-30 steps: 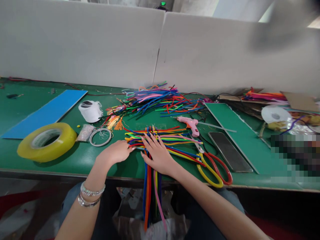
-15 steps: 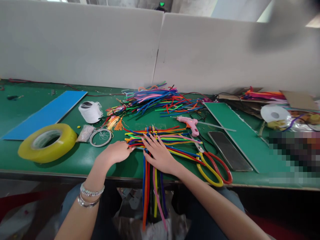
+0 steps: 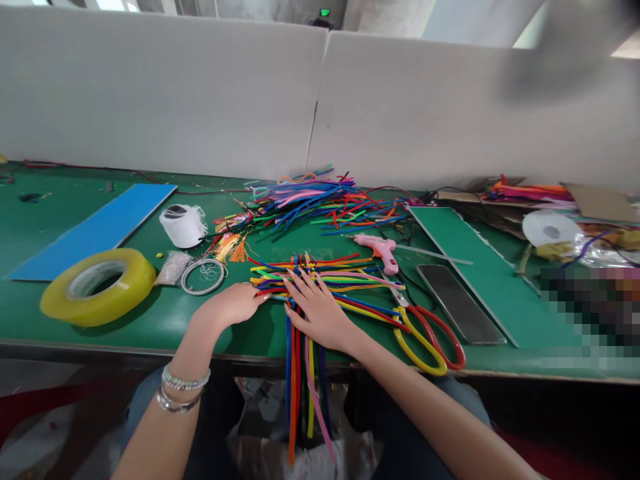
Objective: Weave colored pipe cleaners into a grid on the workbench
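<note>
Colorful pipe cleaners [image 3: 367,275] lie sideways on the green table, crossed by others running toward me. The near ends of the crossing strands [image 3: 311,393] hang over the table's front edge. My right hand [image 3: 317,313] rests flat over the crossing with its fingers spread. At the left ends, my left hand [image 3: 233,303] has its fingers pinched on pipe cleaners, a red one showing at the fingertips. My right palm hides part of the crossing. Scissors [image 3: 401,315] with red and yellow handles touch the strands' right ends.
Behind is a pile of loose pipe cleaners [image 3: 310,198]. A pink glue gun [image 3: 384,252], a phone [image 3: 460,303] and a green board [image 3: 483,273] are to the right. Leftward are a tape roll [image 3: 63,303], white thread [image 3: 185,232], a bead bag [image 3: 173,267] and a blue board [image 3: 100,227].
Both hands keep nearly the same place on the pipe cleaners. The whole view has shifted very slightly.
</note>
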The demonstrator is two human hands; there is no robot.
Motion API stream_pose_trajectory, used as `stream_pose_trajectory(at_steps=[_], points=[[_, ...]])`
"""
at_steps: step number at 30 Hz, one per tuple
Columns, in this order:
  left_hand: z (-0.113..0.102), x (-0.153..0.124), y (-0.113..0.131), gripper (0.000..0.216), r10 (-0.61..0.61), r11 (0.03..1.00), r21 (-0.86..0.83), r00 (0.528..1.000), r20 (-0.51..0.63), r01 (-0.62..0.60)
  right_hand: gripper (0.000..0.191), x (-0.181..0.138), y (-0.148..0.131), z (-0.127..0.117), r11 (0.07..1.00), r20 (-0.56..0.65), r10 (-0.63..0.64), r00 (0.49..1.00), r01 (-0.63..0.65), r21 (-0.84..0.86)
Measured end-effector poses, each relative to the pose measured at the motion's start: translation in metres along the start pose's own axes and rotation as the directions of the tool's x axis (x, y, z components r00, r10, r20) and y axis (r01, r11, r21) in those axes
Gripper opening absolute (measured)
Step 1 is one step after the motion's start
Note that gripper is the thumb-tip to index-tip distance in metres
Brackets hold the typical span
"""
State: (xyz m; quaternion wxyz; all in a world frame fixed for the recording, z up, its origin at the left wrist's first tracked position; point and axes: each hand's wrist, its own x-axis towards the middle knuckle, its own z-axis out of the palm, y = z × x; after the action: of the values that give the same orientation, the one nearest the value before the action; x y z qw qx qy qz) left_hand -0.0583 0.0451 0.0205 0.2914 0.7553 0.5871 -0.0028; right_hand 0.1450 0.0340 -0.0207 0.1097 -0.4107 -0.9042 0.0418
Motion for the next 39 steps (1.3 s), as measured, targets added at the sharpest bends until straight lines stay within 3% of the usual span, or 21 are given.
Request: stream_pose_trajectory(at_steps=[5,10,12,14,16,18,20,21,25,28,32,36,39], points=[[-0.005,-0.007,-0.007,0.06,0.023,0.999,-0.048,0.994,0.108,-0.018,0.058,-0.003,0.008,-0.013,0.998,0.039,-0.017,0.999,0.015,0.065],[-0.02,-0.032,-0.001,0.062,-0.116,0.984,-0.113,0.977,0.18,0.137,0.052,-0.006,0.018,-0.026,0.998,0.01,-0.005,1.0,0.004,0.061],[-0.027,-0.043,0.011,0.058,-0.092,0.989,-0.107,0.991,0.094,0.102,0.051,-0.006,0.016,-0.025,0.998,0.003,-0.025,1.0,0.024,0.051],[-0.029,-0.047,0.028,0.055,0.05,0.99,-0.125,0.997,-0.067,-0.058,0.051,-0.005,0.012,-0.021,0.997,0.002,-0.058,0.998,0.058,0.041],[-0.02,-0.04,0.047,0.051,0.183,0.968,-0.103,0.926,-0.329,-0.227,0.048,-0.003,0.01,-0.021,0.997,-0.018,-0.075,0.997,0.076,0.034],[-0.003,-0.023,0.061,0.042,0.324,0.921,-0.03,0.806,-0.495,-0.388,0.039,-0.001,0.015,-0.027,0.997,-0.067,-0.066,0.996,0.069,0.037],[0.019,-0.004,0.067,0.041,0.453,0.868,0.057,0.742,-0.494,-0.492,0.028,-0.002,0.027,-0.039,0.998,-0.146,-0.033,0.989,0.039,0.041],[0.03,0.004,0.067,0.046,0.489,0.855,0.086,0.741,-0.46,-0.511,0.022,-0.003,0.036,-0.047,0.999,-0.181,-0.017,0.983,0.022,0.027],[0.059,0.021,0.055,0.057,0.569,0.823,0.149,0.8,-0.191,-0.549,0.021,-0.011,0.078,-0.085,0.993,-0.284,0.062,0.957,-0.088,-0.079],[0.065,0.022,0.048,0.056,0.576,0.814,0.195,0.804,-0.146,-0.548,0.026,-0.006,0.103,-0.114,0.968,-0.314,0.133,0.94,-0.191,-0.161],[0.065,0.021,0.047,0.056,0.572,0.815,0.211,0.807,-0.149,-0.539,0.035,0.026,0.131,-0.136,0.935,-0.374,0.192,0.907,-0.285,-0.21],[0.067,0.023,0.047,0.056,0.577,0.812,0.214,0.803,-0.153,-0.543,0.032,0.069,0.164,-0.135,0.946,-0.24,0.265,0.934,-0.3,-0.123],[0.07,0.025,0.045,0.056,0.579,0.81,0.221,0.799,-0.161,-0.543,0.03,0.095,0.18,-0.126,0.925,-0.087,0.308,0.947,-0.32,-0.207]])
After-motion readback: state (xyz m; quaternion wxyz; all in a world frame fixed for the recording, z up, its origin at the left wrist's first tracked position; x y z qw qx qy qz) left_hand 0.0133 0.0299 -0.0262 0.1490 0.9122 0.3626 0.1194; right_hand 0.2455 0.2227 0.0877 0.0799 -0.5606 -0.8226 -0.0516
